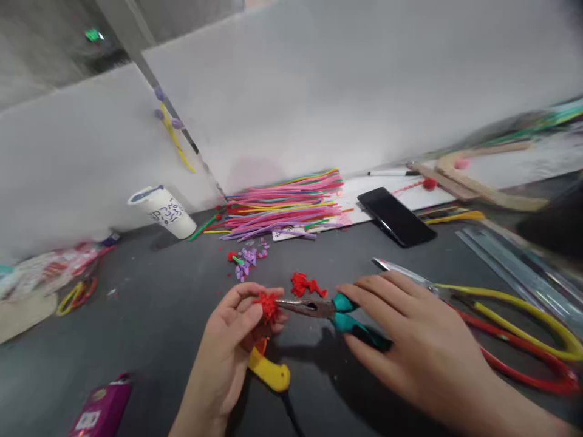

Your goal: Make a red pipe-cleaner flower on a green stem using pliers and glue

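Observation:
Between the thumb and fingers of my left hand (239, 334) is a small fluffy red tuft (268, 308). My right hand (421, 346) is closed around the teal handles of needle-nose pliers (314, 308), whose tips reach into the tuft's right side. Whether the jaws grip a strand cannot be made out. Just past the pliers lies a clump of red bits (305, 284). A yellow tool with a black cord (273, 373) shows beside my left wrist, partly hidden by the hand.
Colourful fuzzy stems (282, 209) lie piled at the wall, with purple scraps (246, 260) before them. A white cup (164, 211) tilts at left. Right are a black phone (396, 215) and large scissors (514, 303). A magenta box (102, 408) sits front left.

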`<state>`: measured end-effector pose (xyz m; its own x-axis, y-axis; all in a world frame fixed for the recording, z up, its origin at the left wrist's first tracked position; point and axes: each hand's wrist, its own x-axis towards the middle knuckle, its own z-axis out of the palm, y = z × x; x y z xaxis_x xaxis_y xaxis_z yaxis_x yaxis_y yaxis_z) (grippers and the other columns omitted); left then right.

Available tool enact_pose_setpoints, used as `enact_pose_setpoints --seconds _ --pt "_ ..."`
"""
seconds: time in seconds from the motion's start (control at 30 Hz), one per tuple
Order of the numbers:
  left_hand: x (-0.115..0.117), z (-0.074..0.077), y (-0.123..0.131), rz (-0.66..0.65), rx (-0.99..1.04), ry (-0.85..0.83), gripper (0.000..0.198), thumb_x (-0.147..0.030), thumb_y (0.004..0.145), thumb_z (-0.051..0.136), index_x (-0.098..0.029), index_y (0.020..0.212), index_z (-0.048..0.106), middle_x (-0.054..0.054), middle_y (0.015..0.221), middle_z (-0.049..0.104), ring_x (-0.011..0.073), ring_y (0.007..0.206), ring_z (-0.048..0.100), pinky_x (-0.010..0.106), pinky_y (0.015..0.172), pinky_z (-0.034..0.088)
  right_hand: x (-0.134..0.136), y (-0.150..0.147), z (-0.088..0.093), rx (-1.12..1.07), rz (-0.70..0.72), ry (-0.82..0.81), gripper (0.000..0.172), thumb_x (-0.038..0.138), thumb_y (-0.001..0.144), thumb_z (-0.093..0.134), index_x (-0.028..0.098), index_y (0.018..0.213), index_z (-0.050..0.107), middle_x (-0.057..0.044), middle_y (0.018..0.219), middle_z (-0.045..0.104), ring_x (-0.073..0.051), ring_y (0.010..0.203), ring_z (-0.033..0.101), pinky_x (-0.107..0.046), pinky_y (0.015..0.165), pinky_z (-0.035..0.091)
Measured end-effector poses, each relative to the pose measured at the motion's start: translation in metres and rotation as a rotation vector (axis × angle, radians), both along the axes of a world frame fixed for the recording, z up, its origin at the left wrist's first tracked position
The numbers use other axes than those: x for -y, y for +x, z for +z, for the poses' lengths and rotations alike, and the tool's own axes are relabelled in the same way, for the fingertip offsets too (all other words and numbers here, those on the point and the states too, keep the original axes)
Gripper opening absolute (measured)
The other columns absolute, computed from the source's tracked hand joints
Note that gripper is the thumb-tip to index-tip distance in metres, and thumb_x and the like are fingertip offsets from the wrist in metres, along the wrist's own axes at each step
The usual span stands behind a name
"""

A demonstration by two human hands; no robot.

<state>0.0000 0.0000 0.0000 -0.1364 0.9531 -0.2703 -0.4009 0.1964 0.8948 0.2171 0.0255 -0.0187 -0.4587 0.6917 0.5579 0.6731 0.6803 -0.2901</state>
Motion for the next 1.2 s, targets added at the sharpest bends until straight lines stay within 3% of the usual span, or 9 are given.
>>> enact_pose_setpoints --seconds 0.13,0.4,0.83,1.2 --pt "0.002 0.002 0.0 -0.004 0.004 -0.032 0.016 -0.019 0.07 0.074 -0.014 0.082 0.065 0.01 0.093 0.076 0.0152 0.062 0.07 0.022 0.059 0.054 -0.004 -0.001 0.003 -0.04 0.009 -0.045 0.024 0.018 0.077 0.057 0.015 0.1 0.062 -0.007 0.088 0.064 -0.023 0.077 0.055 -0.039 0.073 0.044" --pt "0.004 0.002 0.001 -0.046 0.0 -0.053 0.018 -0.026 0.069 0.076 -0.016 0.081 0.068 0.003 0.07 0.073 0.0129 0.055 0.067 0.019 0.053 0.053 -0.001 0.0 0.002 -0.037 0.061 -0.023 0.026 0.017 0.076 0.058 0.015 0.102 0.061 -0.008 0.092 0.065 -0.024 0.079 0.056 -0.037 0.069 0.046" --pt "0.004 0.0 0.0 -0.056 -0.056 -0.058 0.015 -0.027 0.07 0.076 -0.016 0.078 0.069 0.0 0.061 0.07 0.0112 0.049 0.065 0.017 0.048 0.05 -0.003 0.0 0.006 0.03 0.074 0.088 0.017 0.021 0.085 0.051 0.013 0.095 0.062 -0.008 0.082 0.066 -0.023 0.071 0.055 -0.035 0.064 0.044" --pt "0.005 0.003 0.001 -0.052 -0.051 -0.099 0.017 -0.028 0.068 0.076 -0.017 0.076 0.065 0.001 0.062 0.069 0.0127 0.048 0.064 0.019 0.048 0.049 0.001 -0.001 -0.005 0.164 0.024 0.251 0.025 0.02 0.089 0.047 0.007 0.107 0.059 -0.008 0.085 0.067 -0.024 0.075 0.055 -0.037 0.065 0.04"
